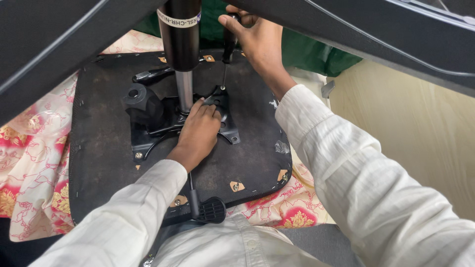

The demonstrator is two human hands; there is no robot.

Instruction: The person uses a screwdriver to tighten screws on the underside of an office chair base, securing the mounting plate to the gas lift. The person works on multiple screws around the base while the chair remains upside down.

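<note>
Overhead, two hands — right hand (257, 42) gripping one screwdriver (226, 59), left hand (198, 133) pressing one bracket (153, 126).

Both arms reach forward from the bottom of the view, each covered to the wrist in a loose, creased off-white cloth sleeve. The left forearm runs up from the lower left, and the left hand (199, 132) lies palm down, back of the hand upward, fingers together and stretched forward, pressing flat. The right forearm comes in from the lower right and angles up and to the left, reaching farther forward than the left. The right hand (257, 42) is raised, wrist bent, fingers curled closed in a grip, thumb extended leftward on top.
</note>
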